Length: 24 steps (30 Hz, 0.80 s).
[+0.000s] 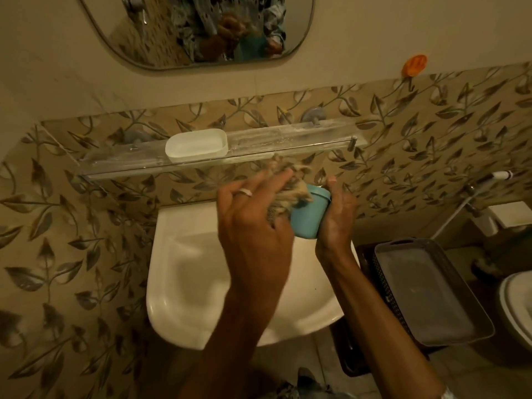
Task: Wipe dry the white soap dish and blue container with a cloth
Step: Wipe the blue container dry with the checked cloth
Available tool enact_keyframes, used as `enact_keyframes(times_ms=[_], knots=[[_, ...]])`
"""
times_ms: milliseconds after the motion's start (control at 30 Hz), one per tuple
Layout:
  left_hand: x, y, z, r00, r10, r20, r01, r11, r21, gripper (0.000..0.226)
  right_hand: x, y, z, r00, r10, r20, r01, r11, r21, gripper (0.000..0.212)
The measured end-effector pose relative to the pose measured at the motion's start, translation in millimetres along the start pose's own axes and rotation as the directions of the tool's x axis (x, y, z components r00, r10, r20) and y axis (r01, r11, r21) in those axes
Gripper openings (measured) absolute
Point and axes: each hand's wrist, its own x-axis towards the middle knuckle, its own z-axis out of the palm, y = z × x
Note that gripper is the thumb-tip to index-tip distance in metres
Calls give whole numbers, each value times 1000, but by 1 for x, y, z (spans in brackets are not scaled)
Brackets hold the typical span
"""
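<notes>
The blue container (308,216) is held above the back of the sink, tilted with its mouth up and to the left. My right hand (336,217) grips it from the right side. My left hand (253,223), with a ring on one finger, holds a beige cloth (290,185) and presses it into the container's mouth. Part of the cloth is hidden by my fingers. The white soap dish (196,145) sits empty on the clear glass shelf (288,141) on the wall, to the upper left of my hands.
A white sink (187,272) lies below my hands. Grey and dark plastic baskets (426,295) stand to its right, with a toilet rim (515,306) at the far right. A mirror (198,30) hangs above the shelf. An orange hook (414,64) is on the wall.
</notes>
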Motion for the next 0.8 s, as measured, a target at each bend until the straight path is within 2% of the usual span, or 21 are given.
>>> enact_keyframes(times_ms=[67,133,300,367,433,533,567,600,633,700,767,800], knots=[[2,-6,-2,996,-87,20,86,996,19,56,2,1,2,999,7,-47,-5,999,42,46],[2,-8,-2,993,-112,36,111,993,38,58,1,1,3,998,23,-50,-21,999,47,46],[-1,-24,1,979,-205,-5,204,975,-86,47,2,3,0,997,5,-80,-2,999,34,46],[-9,-12,3,989,-148,-29,145,987,-71,39,6,0,2,994,-23,-108,25,1000,19,48],[-23,9,6,1000,-15,-11,14,1000,-28,35,0,8,-4,997,-62,-50,60,998,-37,49],[-30,22,11,985,160,71,-161,987,0,35,-17,22,-15,991,24,130,-22,1000,-14,21],[-27,19,11,979,179,99,-180,984,5,33,-16,21,-16,994,9,105,-7,1000,-20,14],[-23,11,9,978,171,120,-173,985,5,31,-10,17,-15,998,-34,54,35,999,-18,11],[-18,3,7,982,139,128,-141,990,7,32,-3,13,-12,998,-67,-13,67,998,-13,25],[-4,-17,3,991,5,133,-7,1000,13,41,4,1,-9,996,-13,-88,17,999,40,47],[7,-32,0,983,-113,142,118,993,-30,50,2,3,-9,996,0,-87,4,999,42,45],[9,-33,0,982,-123,145,131,990,-51,53,1,6,-9,997,4,-82,-2,1000,28,44]])
